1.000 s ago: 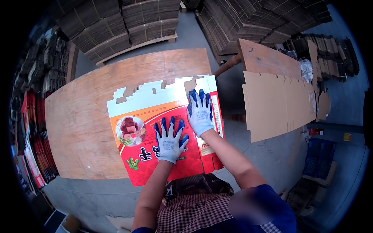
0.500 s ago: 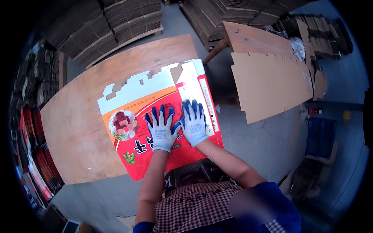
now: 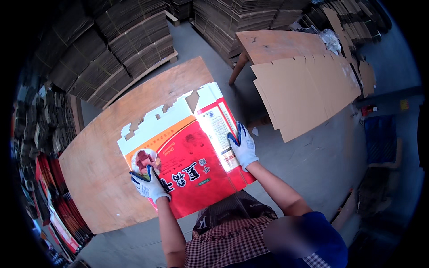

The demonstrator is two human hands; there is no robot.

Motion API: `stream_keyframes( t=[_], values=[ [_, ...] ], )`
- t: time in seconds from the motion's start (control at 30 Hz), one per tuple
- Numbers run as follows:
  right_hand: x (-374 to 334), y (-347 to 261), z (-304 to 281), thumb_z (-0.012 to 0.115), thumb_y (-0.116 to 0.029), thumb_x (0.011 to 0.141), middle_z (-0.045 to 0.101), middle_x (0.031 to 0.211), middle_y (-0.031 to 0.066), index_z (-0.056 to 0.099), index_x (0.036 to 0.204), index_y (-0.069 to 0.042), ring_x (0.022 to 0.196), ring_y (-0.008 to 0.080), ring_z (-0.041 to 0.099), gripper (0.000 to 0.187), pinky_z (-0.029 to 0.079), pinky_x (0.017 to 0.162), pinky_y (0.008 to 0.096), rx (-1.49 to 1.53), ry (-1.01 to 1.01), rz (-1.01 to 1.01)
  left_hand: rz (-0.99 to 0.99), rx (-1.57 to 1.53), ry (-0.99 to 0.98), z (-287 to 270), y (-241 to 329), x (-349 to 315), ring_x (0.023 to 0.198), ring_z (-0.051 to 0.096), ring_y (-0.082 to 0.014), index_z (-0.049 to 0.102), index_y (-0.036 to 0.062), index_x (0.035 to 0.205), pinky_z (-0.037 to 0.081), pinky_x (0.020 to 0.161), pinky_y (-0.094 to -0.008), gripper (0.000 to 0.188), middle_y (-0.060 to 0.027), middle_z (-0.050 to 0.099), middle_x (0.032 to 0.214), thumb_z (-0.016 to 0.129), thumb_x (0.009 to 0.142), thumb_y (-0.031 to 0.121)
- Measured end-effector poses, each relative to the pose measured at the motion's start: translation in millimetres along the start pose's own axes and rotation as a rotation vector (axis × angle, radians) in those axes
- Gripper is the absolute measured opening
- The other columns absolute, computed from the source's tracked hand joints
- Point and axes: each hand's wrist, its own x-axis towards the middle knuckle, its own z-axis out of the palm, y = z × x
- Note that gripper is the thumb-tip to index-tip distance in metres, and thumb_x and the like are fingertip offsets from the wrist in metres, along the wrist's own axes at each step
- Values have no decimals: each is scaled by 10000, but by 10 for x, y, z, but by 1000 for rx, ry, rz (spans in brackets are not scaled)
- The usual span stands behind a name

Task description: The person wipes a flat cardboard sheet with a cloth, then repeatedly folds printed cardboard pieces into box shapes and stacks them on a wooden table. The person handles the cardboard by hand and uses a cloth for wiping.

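Note:
A flat printed carton sheet, red with orange and white parts, lies on the wooden table in front of me. Its far edge is white with stepped, cut-out flaps; whether more sheets lie beneath it I cannot tell. My left hand, in a white glove with blue-coated fingers, grips the sheet's left edge beside the round food picture. On the opposite side my right hand, gloved alike, is closed round the right edge, its thumb on the white printed panel. Fingers under the edges are partly hidden.
The wooden table extends to the left. Plain brown cardboard sheets rest on a second table at right. Bundled cardboard stacks stand at the back, and red folded cartons at far left. A blue crate is at right.
My hands lay flat and side by side on the carton sheet; they have moved apart to its left and right edges. The view has shifted slightly.

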Motion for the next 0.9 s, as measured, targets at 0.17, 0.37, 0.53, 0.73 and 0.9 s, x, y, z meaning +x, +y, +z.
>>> stream_keyframes(
  t=[0.17, 0.37, 0.53, 0.73, 0.9],
  values=[
    [-69, -71, 28, 671, -441, 935, 530, 1432, 207, 444, 1481, -57, 1271, 377, 560, 705, 454, 1061, 404, 22, 6, 79, 110, 174, 40, 57, 162, -91, 1392, 418, -407, 348, 174, 1570, 341, 1115, -544, 861, -243, 407, 1535, 661, 891, 601],
    [-68, -211, 19, 499, -338, 1007, 336, 1601, 154, 411, 1527, -106, 1463, 401, 279, 576, 176, 1197, 569, -483, 84, -386, 555, 276, -42, 180, 410, -358, 1508, 208, -433, 451, 157, 1516, 104, 1220, -612, 638, -209, 308, 1610, 565, 973, 474],
    [-13, -336, 155, 511, -258, 1001, 406, 1562, 124, 480, 1475, -77, 1467, 336, 328, 508, 180, 1218, 566, -574, -29, -511, 755, 202, -282, 73, 844, -603, 1525, 129, -463, 492, 102, 1477, 69, 1217, -643, 639, -198, 271, 1630, 591, 939, 432],
    [263, -534, 304, 537, -246, 982, 418, 1549, 150, 489, 1453, -37, 1447, 372, 355, 517, 192, 1212, 576, -472, 0, -563, 778, 203, -327, 49, 862, -587, 1530, 115, -456, 431, 97, 1515, 57, 1212, -652, 655, -200, 219, 1650, 574, 951, 396],
    [980, -1021, 570, 496, -255, 1014, 448, 1513, 172, 456, 1476, -34, 1441, 377, 355, 513, 187, 1215, 554, -533, 25, -595, 758, 176, -357, 59, 829, -599, 1525, 112, -478, 453, 87, 1497, 58, 1202, -671, 636, -206, 222, 1648, 577, 951, 389]
  ],
)
